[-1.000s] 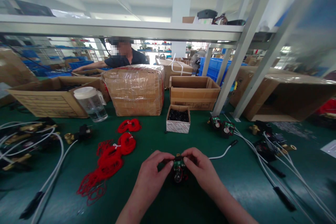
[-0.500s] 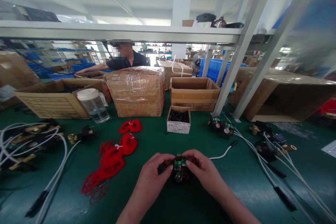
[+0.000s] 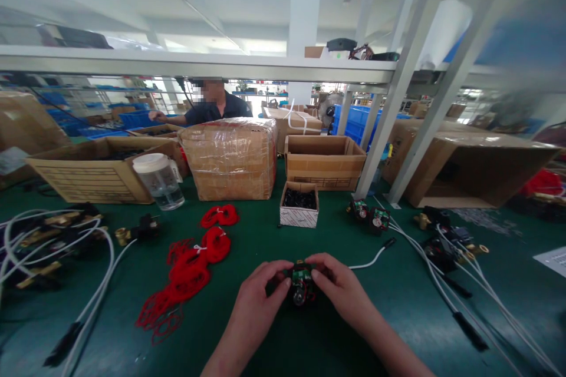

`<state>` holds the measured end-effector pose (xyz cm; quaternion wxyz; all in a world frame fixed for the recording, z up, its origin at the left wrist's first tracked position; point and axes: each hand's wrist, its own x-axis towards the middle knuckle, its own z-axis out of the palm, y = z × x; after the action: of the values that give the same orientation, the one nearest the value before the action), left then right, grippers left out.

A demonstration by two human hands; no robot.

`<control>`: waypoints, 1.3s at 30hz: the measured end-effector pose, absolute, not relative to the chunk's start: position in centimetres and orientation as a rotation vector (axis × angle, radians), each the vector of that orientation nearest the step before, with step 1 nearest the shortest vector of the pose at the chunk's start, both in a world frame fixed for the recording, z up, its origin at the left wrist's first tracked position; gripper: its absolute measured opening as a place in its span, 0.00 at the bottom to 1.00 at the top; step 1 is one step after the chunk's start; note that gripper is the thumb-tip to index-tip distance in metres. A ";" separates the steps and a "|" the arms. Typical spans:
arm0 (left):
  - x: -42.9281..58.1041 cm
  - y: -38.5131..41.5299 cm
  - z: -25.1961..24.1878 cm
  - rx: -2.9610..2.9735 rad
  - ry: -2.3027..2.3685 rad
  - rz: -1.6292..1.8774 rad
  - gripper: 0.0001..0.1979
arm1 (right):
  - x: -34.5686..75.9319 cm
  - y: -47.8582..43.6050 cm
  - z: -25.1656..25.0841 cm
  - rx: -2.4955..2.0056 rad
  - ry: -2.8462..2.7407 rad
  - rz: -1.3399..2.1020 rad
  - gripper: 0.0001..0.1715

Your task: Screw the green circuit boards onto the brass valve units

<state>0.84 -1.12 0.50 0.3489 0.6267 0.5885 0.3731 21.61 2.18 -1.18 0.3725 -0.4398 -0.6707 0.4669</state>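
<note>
My left hand (image 3: 259, 297) and my right hand (image 3: 338, 285) pinch the same small black valve part (image 3: 300, 286) from either side, low over the green mat. The part has a green circuit board on top, a round metal face toward me and a brass tip behind. A white cable (image 3: 371, 257) runs from it to the right. Red cord bundles (image 3: 194, 268) lie just left of my left hand. A small white box of black pieces (image 3: 299, 208) stands behind my hands.
Brass valves with white cables lie at the left (image 3: 48, 241) and right (image 3: 446, 241). A clear lidded jug (image 3: 159, 181), a wrapped carton (image 3: 230, 158) and open cartons (image 3: 325, 160) line the back. Slanted metal posts (image 3: 400, 88) rise at right. Another person (image 3: 212, 107) works beyond the cartons.
My hands stay on the part with barely any shift. The view has tipped slightly, and the person behind has drawn an outstretched arm further in.
</note>
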 end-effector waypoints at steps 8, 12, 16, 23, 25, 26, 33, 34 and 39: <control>1.0 -0.8 0.6 1.608 1.521 0.997 0.13 | 20.7 2.8 -0.2 -1.238 -1.822 0.858 0.10; 0.8 -0.5 0.8 1.633 1.512 0.997 0.12 | 20.0 2.5 0.3 -1.291 -1.828 0.812 0.05; 0.9 0.1 1.3 1.666 1.530 0.987 0.10 | 19.1 2.3 0.5 -1.326 -1.851 0.756 0.05; 1.4 0.6 1.9 1.681 1.582 0.944 0.08 | 18.3 2.4 0.6 -1.328 -1.831 0.729 0.05; 1.4 0.6 1.9 1.681 1.586 0.950 0.08 | 18.5 2.4 0.7 -1.316 -1.832 0.737 0.06; 1.4 0.6 1.9 1.681 1.586 0.954 0.08 | 18.5 2.5 0.6 -1.314 -1.835 0.741 0.06; 1.7 0.5 1.9 1.689 1.606 0.983 0.08 | 19.1 2.6 0.3 -1.325 -1.826 0.743 0.06; 1.7 0.5 1.8 1.692 1.606 0.989 0.08 | 19.1 2.6 0.2 -1.320 -1.826 0.744 0.06; 1.8 0.4 1.8 1.698 1.602 1.003 0.08 | 19.0 2.4 0.2 -1.300 -1.839 0.742 0.06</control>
<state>1.77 0.43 1.82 0.2958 0.6383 0.6024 0.3772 19.03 2.44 0.23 0.3756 -0.5082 -0.7188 0.2899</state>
